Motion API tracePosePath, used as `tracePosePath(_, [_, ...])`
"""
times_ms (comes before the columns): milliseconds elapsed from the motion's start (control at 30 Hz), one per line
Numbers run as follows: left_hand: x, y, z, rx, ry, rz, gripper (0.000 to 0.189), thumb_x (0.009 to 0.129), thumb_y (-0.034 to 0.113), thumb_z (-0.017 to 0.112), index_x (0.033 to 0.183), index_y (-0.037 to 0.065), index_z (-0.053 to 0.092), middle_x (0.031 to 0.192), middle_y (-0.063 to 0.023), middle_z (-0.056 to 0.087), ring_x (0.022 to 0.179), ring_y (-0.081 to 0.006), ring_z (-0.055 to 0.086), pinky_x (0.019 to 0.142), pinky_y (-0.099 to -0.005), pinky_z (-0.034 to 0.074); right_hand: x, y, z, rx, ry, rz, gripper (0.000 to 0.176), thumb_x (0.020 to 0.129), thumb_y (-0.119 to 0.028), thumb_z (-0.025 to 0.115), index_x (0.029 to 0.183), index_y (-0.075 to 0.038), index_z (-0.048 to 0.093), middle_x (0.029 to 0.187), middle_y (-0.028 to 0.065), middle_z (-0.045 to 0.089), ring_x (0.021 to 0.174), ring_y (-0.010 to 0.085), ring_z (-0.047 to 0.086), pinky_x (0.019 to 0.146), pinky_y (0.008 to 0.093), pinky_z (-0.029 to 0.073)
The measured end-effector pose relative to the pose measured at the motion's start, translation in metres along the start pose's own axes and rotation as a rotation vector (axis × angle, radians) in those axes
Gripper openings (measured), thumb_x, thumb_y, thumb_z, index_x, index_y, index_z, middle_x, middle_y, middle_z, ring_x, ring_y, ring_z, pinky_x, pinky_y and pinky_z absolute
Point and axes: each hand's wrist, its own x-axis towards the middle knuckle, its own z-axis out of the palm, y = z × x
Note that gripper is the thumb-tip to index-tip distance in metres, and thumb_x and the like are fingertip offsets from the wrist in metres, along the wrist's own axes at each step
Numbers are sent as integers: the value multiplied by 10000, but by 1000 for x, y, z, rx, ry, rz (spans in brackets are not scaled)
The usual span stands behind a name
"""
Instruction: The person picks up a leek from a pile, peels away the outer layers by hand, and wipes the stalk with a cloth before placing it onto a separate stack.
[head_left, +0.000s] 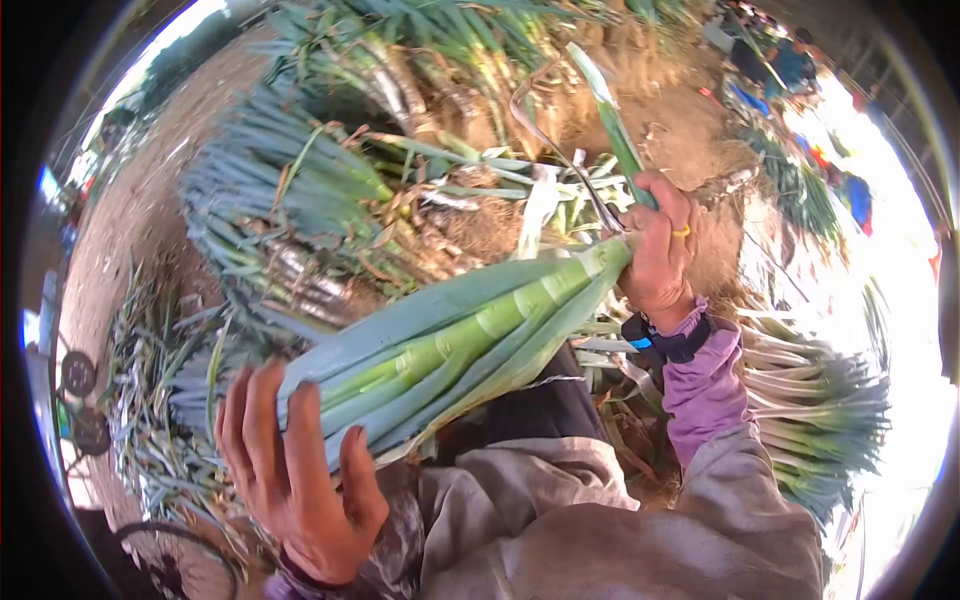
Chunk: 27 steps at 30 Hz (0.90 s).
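Observation:
A large leek (470, 330) lies slantwise before me, its wide green leaves fanned toward the lower left. My right hand (660, 245), with a yellow ring, is closed around its narrow end at the upper right. From the same fist a green leaf strip (612, 125) sticks up, and beside it hangs a brown, curled dry leaf (530, 115). Over the leaf ends at the lower left is my left hand (300, 460), fingers spread and apart, touching or very near the leaves. What lies beneath its palm is hidden.
Piles of leeks lie on the ground at the left (270, 180), and others at the top (420, 60). A row of cleaned leeks (810, 400) lies at my right. Leaf scraps (150, 400) litter the lower left, near a wheel (175, 565). People (785, 65) are at the upper right.

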Motion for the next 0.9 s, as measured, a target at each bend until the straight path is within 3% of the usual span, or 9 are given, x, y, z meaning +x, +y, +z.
tracePosePath(333, [36,-31,22,-769,-748,-64,659,627,192,800,1173,-31,507,951,-226,615,871,-400,592,756,-405,465,22,-80,-3,204,39,-135,443,613,-120,840,921,-89,523,1118,147,579,864,260,573,726,365,423])
tracePosePath(367, [32,-33,40,-862,-632,13,592,605,180,809,1094,-48,565,831,-193,634,774,-328,620,714,-381,470,24,-85,-6,215,-2,-128,455,589,-122,842,926,-87,539,1121,130,581,883,262,575,732,388,447])
tracePosePath(467, [36,-37,62,-1041,-969,-193,455,603,128,792,977,-64,620,771,-152,636,744,-220,611,694,-355,466,25,-94,12,314,-61,-80,492,579,-92,819,991,-68,552,1157,120,573,987,285,554,805,434,459])
tracePosePath(567, [35,-30,59,-1027,-817,-377,342,604,82,777,872,-80,640,720,-119,625,700,-147,565,661,-322,457,28,-80,32,13,-13,-192,484,625,-19,740,1070,-33,551,1236,121,541,1156,327,474,867,423,462])
tracePosePath(667, [28,-41,60,-921,-708,-449,308,606,60,770,849,-76,638,666,-126,613,642,-148,556,623,-330,455,13,-88,21,340,-288,183,368,767,-55,680,1106,-41,536,1226,124,536,1178,285,480,950,420,415])
tracePosePath(700, [23,-45,65,-889,-675,-440,299,606,55,769,841,-74,637,655,-129,609,632,-148,557,616,-335,454,7,-105,12,624,-419,475,344,798,-90,676,1106,-42,532,1181,119,558,1154,263,504,961,408,409])
tracePosePath(767, [18,-50,72,-851,-641,-472,279,600,49,771,807,-73,629,619,-138,593,593,-147,554,590,-340,451,11,-126,6,411,-375,263,261,863,-186,653,1048,-37,545,1022,84,598,1022,190,560,886,339,430])
tracePosePath(833, [18,-50,74,-891,-629,-506,275,596,50,775,793,-71,626,612,-135,590,588,-142,550,581,-331,447,14,-146,16,561,-431,334,258,908,-283,626,932,-32,570,834,24,597,825,111,572,726,248,435])
tracePosePath(900, [16,-53,73,-884,-622,-519,272,596,47,776,789,-70,626,611,-128,590,587,-134,547,572,-323,443,5,-158,33,1176,-529,758,287,929,-313,604,866,-34,578,787,-1,566,746,77,510,653,221,393])
